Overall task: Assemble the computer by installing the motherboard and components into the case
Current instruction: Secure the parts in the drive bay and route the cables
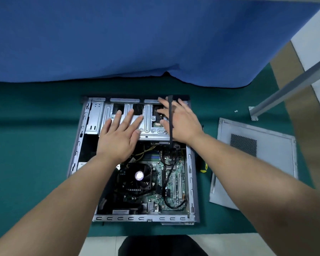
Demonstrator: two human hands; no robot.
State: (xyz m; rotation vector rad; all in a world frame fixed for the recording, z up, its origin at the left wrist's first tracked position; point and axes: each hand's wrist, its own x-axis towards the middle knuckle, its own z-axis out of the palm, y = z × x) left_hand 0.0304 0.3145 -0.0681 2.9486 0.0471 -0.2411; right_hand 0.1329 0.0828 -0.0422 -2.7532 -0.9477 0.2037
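An open grey computer case (191,174) lies flat on the green table. Inside it sits the green motherboard (175,189) with a black CPU fan (137,177). A silver drive cage (148,126) spans the far half of the case. My left hand (120,135) rests flat on the cage, fingers spread. My right hand (181,122) lies over the cage's right end, fingers spread. A flat black cable (170,122) runs upright across the back of that hand; whether the hand grips it I cannot tell.
The case's grey side panel (255,163) lies to the right. A yellow-and-black screwdriver handle (203,168) shows beside the case. Two small screws (236,111) lie near a metal table leg (292,87). Blue cloth (137,43) covers the far side.
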